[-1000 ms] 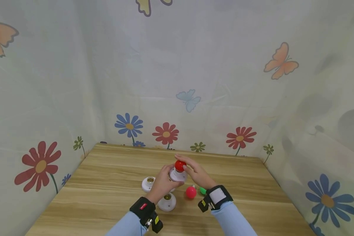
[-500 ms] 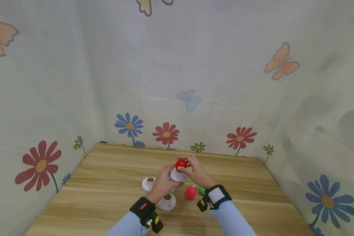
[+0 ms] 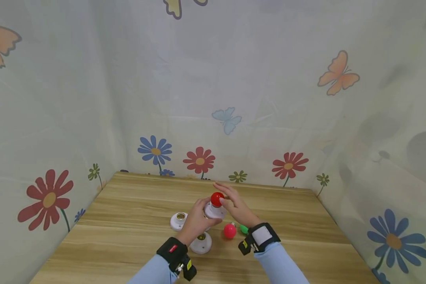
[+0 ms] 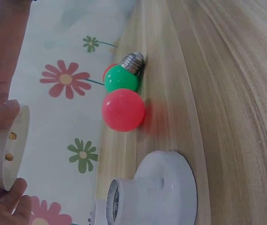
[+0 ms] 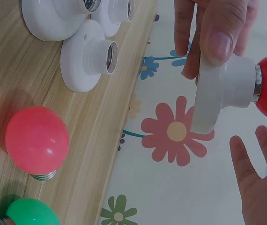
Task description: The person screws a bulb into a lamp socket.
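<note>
My left hand [image 3: 194, 221] grips a white round lamp holder [image 3: 214, 212] by its base, above the table. A red light bulb [image 3: 216, 199] stands in that holder's socket; in the right wrist view a little of its metal screw base [image 5: 257, 83] shows at the socket mouth. My right hand [image 3: 237, 206] is beside the bulb, fingers straight and spread, with the thumb right at the bulb's side. In the left wrist view, brass contacts [image 4: 10, 156] show on the underside of the held holder.
On the wooden table [image 3: 135, 244] more white lamp holders [image 3: 200, 243] stand at the left. A pinkish-red bulb [image 3: 229, 231] and a green bulb [image 3: 243, 229] lie to their right, with another reddish bulb [image 4: 107, 71] partly hidden behind the green one. A flowered curtain [image 3: 255, 150] surrounds the table.
Half a second ago my right fingers were curled round the red bulb; now they are straightened off it. The left hand and the lamp holder have stayed in place.
</note>
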The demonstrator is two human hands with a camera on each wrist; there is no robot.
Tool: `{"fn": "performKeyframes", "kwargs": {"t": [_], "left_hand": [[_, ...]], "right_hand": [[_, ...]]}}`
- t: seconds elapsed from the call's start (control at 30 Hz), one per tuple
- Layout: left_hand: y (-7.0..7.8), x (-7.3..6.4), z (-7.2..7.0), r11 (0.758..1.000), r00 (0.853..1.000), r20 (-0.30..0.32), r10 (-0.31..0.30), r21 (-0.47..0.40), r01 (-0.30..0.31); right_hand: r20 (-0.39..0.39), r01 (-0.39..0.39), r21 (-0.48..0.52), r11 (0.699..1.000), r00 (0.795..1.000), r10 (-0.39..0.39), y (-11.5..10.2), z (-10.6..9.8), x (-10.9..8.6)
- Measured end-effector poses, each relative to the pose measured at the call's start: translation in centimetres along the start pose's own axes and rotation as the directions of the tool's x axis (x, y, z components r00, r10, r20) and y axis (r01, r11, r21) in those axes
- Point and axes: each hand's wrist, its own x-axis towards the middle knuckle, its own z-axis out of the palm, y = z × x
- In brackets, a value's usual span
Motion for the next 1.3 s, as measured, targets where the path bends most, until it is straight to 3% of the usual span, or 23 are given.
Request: {"fn": "performKeyframes", "kwargs": {"t": [0.1, 0.27, 0.67, 0.9, 1.13, 1.3], "left_hand": [[-0.02, 0.03, 0.01, 1.0, 1.0, -0.001, -0.003, 0.004, 0.003], [0.02, -0.08, 0.02, 1.0, 1.0, -0.003, -0.005, 0.005, 0.005], [0.11, -0.18, 0.03, 1.0, 1.0, -0.003, 0.0, -0.007, 0.0], [0.05, -0.18, 0.01, 1.0, 1.0, -0.008, 0.003, -0.008, -0.003], [0.38, -0.24, -0.17, 1.0, 1.0, -0.02, -0.005, 0.004, 0.005], [0.35, -0.2, -0.2, 1.0, 1.0, -0.02, 0.0, 0.002, 0.0]], "right_hand": [[0.033, 0.018, 0.004, 1.0, 0.999, -0.018, 0.04, -0.11, -0.15], [0.058, -0.028, 0.038, 0.999, 0.998, 0.026, 0.16, 0.0, -0.19], [-0.003, -0.084, -0.035, 0.996, 0.996, 0.084, -0.09, 0.21, 0.07], [-0.004, -0.066, -0.046, 0.997, 0.998, 0.066, 0.0, 0.27, 0.23], [0.034, -0.012, -0.001, 1.0, 0.999, 0.012, 0.02, -0.01, -0.02], [0.062, -0.013, 0.018, 1.0, 0.998, 0.012, 0.04, -0.03, 0.05]]}}
